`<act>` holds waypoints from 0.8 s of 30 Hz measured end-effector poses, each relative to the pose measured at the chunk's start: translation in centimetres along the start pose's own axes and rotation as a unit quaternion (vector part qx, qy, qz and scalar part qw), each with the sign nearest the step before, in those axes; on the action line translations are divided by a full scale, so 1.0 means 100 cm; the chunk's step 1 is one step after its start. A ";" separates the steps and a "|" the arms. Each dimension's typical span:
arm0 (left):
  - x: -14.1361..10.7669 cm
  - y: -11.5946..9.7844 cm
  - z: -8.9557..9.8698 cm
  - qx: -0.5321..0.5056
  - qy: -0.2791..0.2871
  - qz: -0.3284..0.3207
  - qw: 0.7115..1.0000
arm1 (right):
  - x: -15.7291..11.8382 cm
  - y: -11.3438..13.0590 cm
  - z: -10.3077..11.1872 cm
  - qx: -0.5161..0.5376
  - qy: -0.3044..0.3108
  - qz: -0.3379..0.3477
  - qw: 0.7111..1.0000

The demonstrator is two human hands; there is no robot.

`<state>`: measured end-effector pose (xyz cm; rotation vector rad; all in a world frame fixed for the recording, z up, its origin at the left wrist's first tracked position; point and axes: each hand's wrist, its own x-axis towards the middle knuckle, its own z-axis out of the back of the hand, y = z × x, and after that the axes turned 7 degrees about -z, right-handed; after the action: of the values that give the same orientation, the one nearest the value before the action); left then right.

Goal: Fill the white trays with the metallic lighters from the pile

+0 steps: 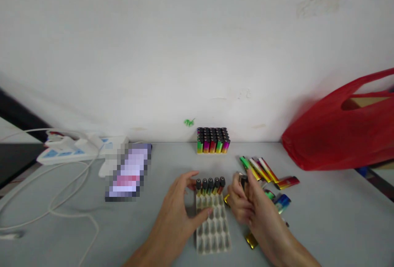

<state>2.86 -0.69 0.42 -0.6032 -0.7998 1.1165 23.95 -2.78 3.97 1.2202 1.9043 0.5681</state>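
A pale tray [213,228] with rows of small cells lies before me. Its far row holds several lighters [210,185] standing upright, black tops up; the nearer cells show no lighters. My left hand [181,205] is at the tray's left side, fingers and thumb apart. Its thumb reaches over the cells, and its fingertips are beside the leftmost lighter; whether they touch is unclear. My right hand [248,201], right of the tray, is closed around a lighter [243,181] with a dark top, mostly hidden by the fingers. Loose colourful lighters [261,170] lie beyond and beside this hand.
A full block of upright lighters [213,140] stands against the wall. At left are a phone [131,172], a white power strip [80,150] and loose white cables [89,215]. A red bag [341,131] stands at the right.
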 end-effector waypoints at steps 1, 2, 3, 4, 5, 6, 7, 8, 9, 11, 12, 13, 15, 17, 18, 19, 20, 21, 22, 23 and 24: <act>0.000 0.001 0.000 0.000 -0.001 -0.004 1.000 | 0.000 -0.003 0.001 0.002 0.013 -0.014 1.000; 0.000 0.001 0.000 0.000 0.000 -0.007 1.000 | -0.001 -0.005 0.001 0.007 0.025 -0.023 0.999; 0.000 0.002 0.000 -0.001 0.000 -0.008 1.000 | -0.001 -0.007 0.002 0.014 0.038 -0.029 0.999; 0.000 0.002 -0.001 -0.001 0.000 -0.009 1.000 | -0.002 -0.009 0.002 0.024 0.052 -0.032 0.998; 0.000 0.003 -0.001 -0.002 0.000 -0.009 1.000 | -0.004 -0.010 0.002 0.036 0.063 -0.034 0.997; 0.000 0.003 -0.001 -0.002 -0.001 -0.009 1.000 | -0.005 -0.010 0.003 0.049 0.069 -0.035 0.996; 0.000 0.003 -0.002 -0.003 -0.002 -0.009 1.000 | -0.006 -0.011 0.003 0.062 0.073 -0.035 0.995; 0.000 0.003 -0.002 -0.003 -0.002 -0.009 1.000 | -0.007 -0.010 0.004 0.074 0.076 -0.035 0.994; 0.000 0.004 -0.002 -0.003 -0.002 -0.009 1.000 | -0.008 -0.010 0.004 0.086 0.079 -0.035 0.993; 0.000 0.004 -0.002 -0.003 -0.002 -0.010 1.000 | -0.009 -0.009 0.004 0.105 0.081 -0.032 0.991; 0.000 0.003 -0.002 -0.003 -0.001 -0.010 1.000 | -0.008 -0.008 0.004 0.114 0.081 -0.026 0.990; 0.000 0.003 -0.002 -0.003 0.001 -0.010 1.000 | -0.007 -0.007 0.004 0.123 0.078 -0.021 0.989; 0.000 0.003 -0.001 -0.005 0.003 -0.008 1.000 | -0.006 -0.004 0.003 0.135 0.073 -0.019 0.988; 0.001 0.002 -0.001 -0.007 0.001 -0.007 1.000 | -0.005 0.000 0.002 0.143 0.080 -0.032 0.986; 0.001 0.001 -0.001 -0.007 0.000 -0.007 1.000 | -0.004 0.002 0.003 0.147 0.087 -0.041 0.984; 0.001 0.001 0.000 -0.008 0.000 -0.007 1.000 | -0.004 0.003 0.004 0.154 0.093 -0.047 0.983; 0.001 0.001 0.000 -0.008 0.000 -0.008 1.000 | -0.004 0.005 0.004 0.163 0.096 -0.049 0.981; 0.001 0.000 0.000 -0.008 0.000 -0.009 1.000 | -0.005 0.006 0.006 0.172 0.098 -0.051 0.979; 0.001 0.000 0.001 -0.009 0.000 -0.010 1.000 | -0.005 0.007 0.007 0.180 0.099 -0.052 0.977; 0.001 0.000 0.001 -0.009 0.000 -0.011 1.000 | -0.006 0.007 0.008 0.188 0.099 -0.050 0.976; 0.000 0.000 0.000 -0.008 -0.002 -0.013 1.000 | -0.006 0.008 0.009 0.195 0.100 -0.049 0.975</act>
<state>2.81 -0.64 0.43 -0.6028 -0.8179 1.0890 25.20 -3.01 4.22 1.3416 2.3098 0.2783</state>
